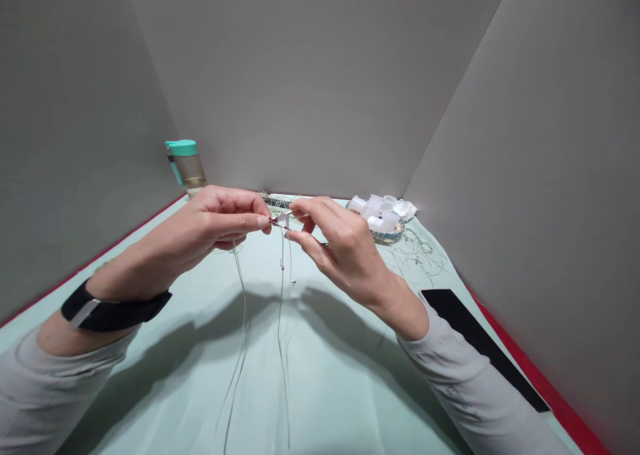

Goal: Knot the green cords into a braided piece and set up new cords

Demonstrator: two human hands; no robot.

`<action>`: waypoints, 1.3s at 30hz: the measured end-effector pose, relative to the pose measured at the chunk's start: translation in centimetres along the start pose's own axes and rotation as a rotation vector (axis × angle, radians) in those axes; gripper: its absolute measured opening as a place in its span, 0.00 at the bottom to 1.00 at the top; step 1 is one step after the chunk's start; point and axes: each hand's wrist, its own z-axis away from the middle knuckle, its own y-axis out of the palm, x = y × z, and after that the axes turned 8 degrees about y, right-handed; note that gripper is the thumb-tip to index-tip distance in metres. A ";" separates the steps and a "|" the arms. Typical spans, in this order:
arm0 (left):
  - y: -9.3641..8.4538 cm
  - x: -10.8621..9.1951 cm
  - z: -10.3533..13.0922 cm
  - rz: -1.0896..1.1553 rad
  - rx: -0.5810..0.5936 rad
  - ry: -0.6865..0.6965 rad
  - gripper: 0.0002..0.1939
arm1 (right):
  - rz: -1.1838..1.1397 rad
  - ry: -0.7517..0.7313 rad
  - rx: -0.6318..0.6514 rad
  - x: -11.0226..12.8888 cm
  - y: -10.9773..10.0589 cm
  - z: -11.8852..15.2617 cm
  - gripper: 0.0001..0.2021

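Note:
My left hand (220, 218) pinches a tiny dark red piece (273, 221) between thumb and fingertips, above the middle of the table. Close on its right, my right hand (337, 238) has thumb and fingers closed around a small metal tool (283, 217), whose tips reach the red piece. Thin pale threads (243, 308) hang below my left hand. More threads (281, 308) drop from between the hands, with a tiny reddish bit on one. Much of the tool is hidden by my fingers.
A bottle with a turquoise lid (186, 165) stands at the back left. A basket (387, 235) holds white plastic containers (383, 211) at the back right, beside loose green threads (423, 255). A black strip (480, 345) lies on the pale green tablecloth (330, 401). Grey walls surround the table.

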 end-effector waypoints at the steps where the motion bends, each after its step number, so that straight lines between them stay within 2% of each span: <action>1: 0.1 0.0 0.0 0.003 0.001 -0.003 0.11 | -0.025 0.020 0.009 -0.1 0.0 -0.1 0.07; 7: 0.1 0.4 0.0 0.039 -0.003 -0.030 0.11 | -0.224 0.204 0.082 -0.6 -0.4 -0.5 0.11; 13: 0.3 0.9 -0.1 0.034 0.006 -0.084 0.11 | -0.498 0.427 0.215 -1.2 -0.1 -0.5 0.14; 18: 0.5 1.2 -0.4 0.010 0.036 -0.113 0.08 | -0.685 0.512 0.318 -2.6 0.6 -0.3 0.12; 23: 0.5 3.8 -1.0 -0.006 0.104 -0.162 0.09 | -0.764 0.621 0.413 -4.4 2.3 0.8 0.15; 28: 1.7 7.9 -1.4 -0.004 0.129 -0.274 0.15 | -0.742 0.744 0.499 -5.8 5.4 2.8 0.16; 31: 2.3 9.7 -1.3 -0.028 0.133 -0.342 0.15 | -0.706 0.803 0.536 -6.3 6.5 3.6 0.17; 34: 2.5 10.6 -1.2 -0.035 0.138 -0.398 0.13 | -0.686 0.843 0.562 -6.5 6.9 3.8 0.15; 39: 2.7 11.1 -1.1 -0.005 0.139 -0.459 0.14 | -0.653 0.838 0.593 -6.5 7.0 3.9 0.17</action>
